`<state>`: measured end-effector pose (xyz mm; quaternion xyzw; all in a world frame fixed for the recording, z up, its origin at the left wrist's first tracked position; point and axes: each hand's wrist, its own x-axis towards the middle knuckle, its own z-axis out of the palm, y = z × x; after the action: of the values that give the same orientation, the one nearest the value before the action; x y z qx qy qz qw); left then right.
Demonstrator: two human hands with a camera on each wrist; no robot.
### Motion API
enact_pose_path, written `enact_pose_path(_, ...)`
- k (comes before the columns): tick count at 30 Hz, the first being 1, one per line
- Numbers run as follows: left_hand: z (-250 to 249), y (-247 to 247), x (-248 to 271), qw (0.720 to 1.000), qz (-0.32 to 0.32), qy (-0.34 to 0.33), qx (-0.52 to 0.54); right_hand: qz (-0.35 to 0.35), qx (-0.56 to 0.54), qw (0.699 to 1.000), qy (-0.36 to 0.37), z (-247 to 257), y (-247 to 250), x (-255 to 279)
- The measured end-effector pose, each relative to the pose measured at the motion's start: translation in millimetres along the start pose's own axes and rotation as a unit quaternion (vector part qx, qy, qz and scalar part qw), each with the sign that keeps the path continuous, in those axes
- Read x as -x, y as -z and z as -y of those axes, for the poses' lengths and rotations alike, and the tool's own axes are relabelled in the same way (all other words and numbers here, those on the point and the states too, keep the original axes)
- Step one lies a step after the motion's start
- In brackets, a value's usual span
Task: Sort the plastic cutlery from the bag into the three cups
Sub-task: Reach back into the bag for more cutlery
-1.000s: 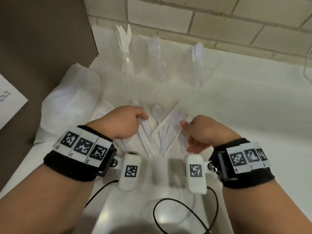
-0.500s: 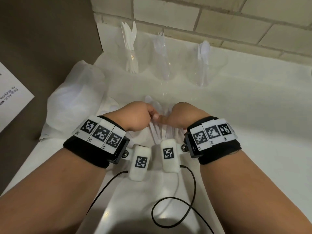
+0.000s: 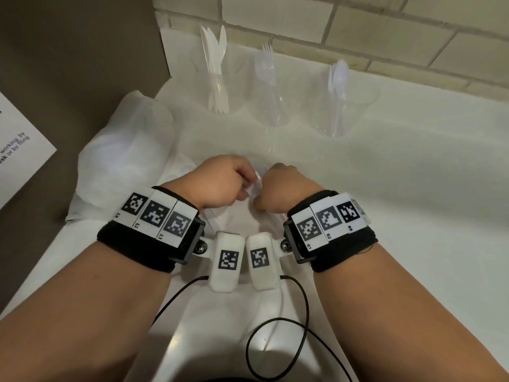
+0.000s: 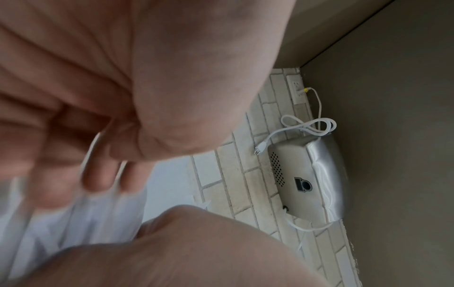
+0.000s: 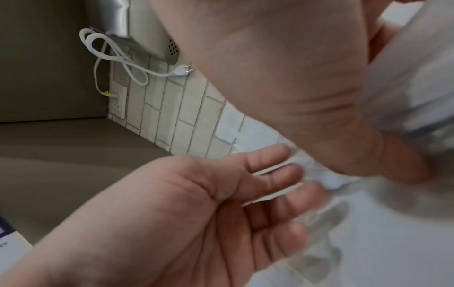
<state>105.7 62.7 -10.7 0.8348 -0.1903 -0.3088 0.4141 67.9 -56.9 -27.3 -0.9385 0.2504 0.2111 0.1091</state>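
Three clear cups stand by the brick wall: the left cup (image 3: pixel 217 86) holds knives, the middle cup (image 3: pixel 268 106) forks, the right cup (image 3: pixel 338 106) spoons. Both hands meet over the loose pile of white plastic cutlery (image 3: pixel 254 186) on the counter and hide most of it. My left hand (image 3: pixel 242 186) curls round thin white handles, which show between its fingers (image 5: pixel 272 167) in the right wrist view. Knuckles up, my right hand (image 3: pixel 264 188) curls onto the same blurred cutlery (image 5: pixel 324 176). The exact pieces held cannot be made out.
The crumpled white plastic bag (image 3: pixel 124 150) lies left of the hands at the counter's edge. The white counter (image 3: pixel 385 188) stretches to the right. A printed sheet (image 3: pixel 16 150) lies far left. Black cables (image 3: pixel 275 340) trail below the wrists. A hand dryer (image 4: pixel 307 178) hangs on the wall.
The hands were apart on either side of the spread pile. They have closed in until they nearly touch and now cover the cutlery, and the view has shifted slightly.
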Motion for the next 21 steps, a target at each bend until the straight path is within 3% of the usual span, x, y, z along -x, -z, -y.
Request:
enact_pose_path(3,-1.6,7.5,-1.2,0.992,-0.101,-0.029,-0.064,-0.002,-0.010,1.000,0.002,-5.6,-1.4,0.6)
enact_pose_path(10,-3.9,1.5,-0.8,0.983,-0.014,-0.005,-0.183,-0.008,-0.012,0.999,0.049,-8.8,4.1,10.4)
enact_pose_path(16,0.1,6.2,3.8,0.996,-0.027,-0.007,-0.080,-0.057,-0.051,0.993,0.090,-5.4,5.5,16.0)
enact_pose_path(21,11.0,18.1,5.8,0.994,-0.103,-0.007,0.038,-0.089,-0.065,0.989,0.100,-7.9,4.2,14.6)
